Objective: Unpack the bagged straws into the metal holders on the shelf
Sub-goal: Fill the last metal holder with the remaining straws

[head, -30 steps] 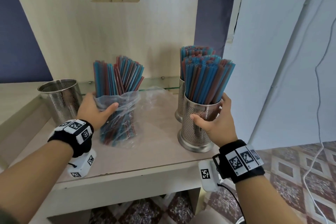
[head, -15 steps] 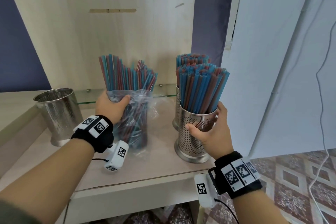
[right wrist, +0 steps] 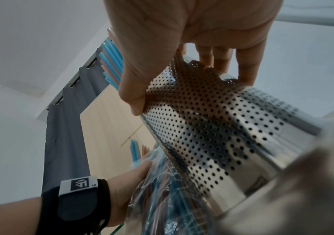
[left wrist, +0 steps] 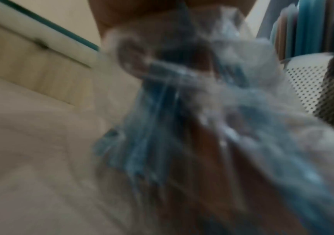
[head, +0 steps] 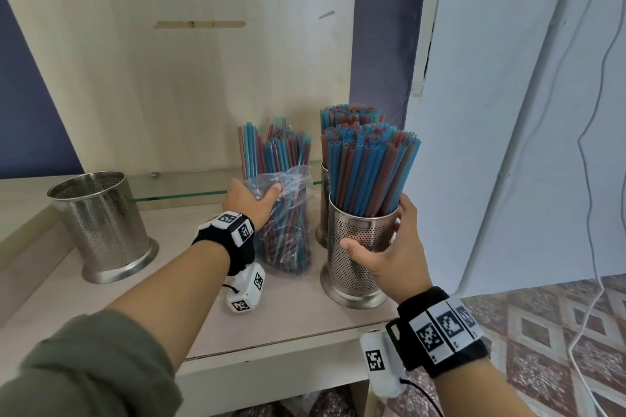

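A clear plastic bag of blue and red straws [head: 286,234] stands upright on the shelf [head: 288,318], and my left hand [head: 249,198] grips it near its top. The bag [left wrist: 192,127] fills the blurred left wrist view. Right beside it stands a perforated metal holder [head: 355,264] packed with straws, which my right hand [head: 389,247] grips round its upper wall. In the right wrist view the thumb and fingers [right wrist: 246,66] wrap the holder [right wrist: 222,120]. A second full holder [head: 323,213] stands behind it. An empty metal holder [head: 101,227] stands at the left.
A wooden back panel [head: 203,78] closes the shelf behind, with a low glass strip [head: 183,195] along its foot. A white wall [head: 508,145] rises just right of the holders. A white cable [head: 589,213] hangs over the tiled floor [head: 542,332].
My left hand has carried the straw bag rightward across the shelf, from near the empty holder to right beside the full holder. The right hand has kept its grip on that holder.
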{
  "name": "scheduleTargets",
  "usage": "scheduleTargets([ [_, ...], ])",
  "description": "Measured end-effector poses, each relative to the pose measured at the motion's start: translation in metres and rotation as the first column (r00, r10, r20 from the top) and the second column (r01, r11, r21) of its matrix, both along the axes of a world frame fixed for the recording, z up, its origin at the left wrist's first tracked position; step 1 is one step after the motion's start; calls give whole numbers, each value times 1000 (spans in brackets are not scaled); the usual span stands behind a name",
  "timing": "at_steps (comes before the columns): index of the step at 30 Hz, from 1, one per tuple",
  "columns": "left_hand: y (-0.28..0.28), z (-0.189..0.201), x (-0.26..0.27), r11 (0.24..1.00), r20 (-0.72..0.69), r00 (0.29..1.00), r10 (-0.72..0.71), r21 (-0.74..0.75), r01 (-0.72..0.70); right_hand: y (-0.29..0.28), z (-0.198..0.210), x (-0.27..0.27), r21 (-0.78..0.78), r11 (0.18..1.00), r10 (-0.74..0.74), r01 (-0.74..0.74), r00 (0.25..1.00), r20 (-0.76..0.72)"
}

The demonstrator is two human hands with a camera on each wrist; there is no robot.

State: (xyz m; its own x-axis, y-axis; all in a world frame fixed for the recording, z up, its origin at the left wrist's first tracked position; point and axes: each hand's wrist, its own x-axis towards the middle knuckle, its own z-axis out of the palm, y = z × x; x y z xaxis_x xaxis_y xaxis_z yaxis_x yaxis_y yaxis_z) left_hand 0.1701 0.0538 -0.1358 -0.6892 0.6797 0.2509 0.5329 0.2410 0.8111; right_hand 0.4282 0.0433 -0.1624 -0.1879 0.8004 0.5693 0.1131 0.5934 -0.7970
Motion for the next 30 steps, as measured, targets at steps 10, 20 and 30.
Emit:
scheduleTargets([
  [10, -40, 4, -36, 932, -259, 956, -137, -360, 36, -40, 21, 11, -258, 950, -110, 177, 961, 256],
  [20, -139, 24, -116, 969, -636, 742, 213, 37, -246, -90, 31, -29, -267, 963, 202, -45, 774, 600],
  [30, -159, 18, -172, 967, -281, 930, 235, -29, -253, -14, 48, -146, -8, 990, -113, 142, 822, 559],
])
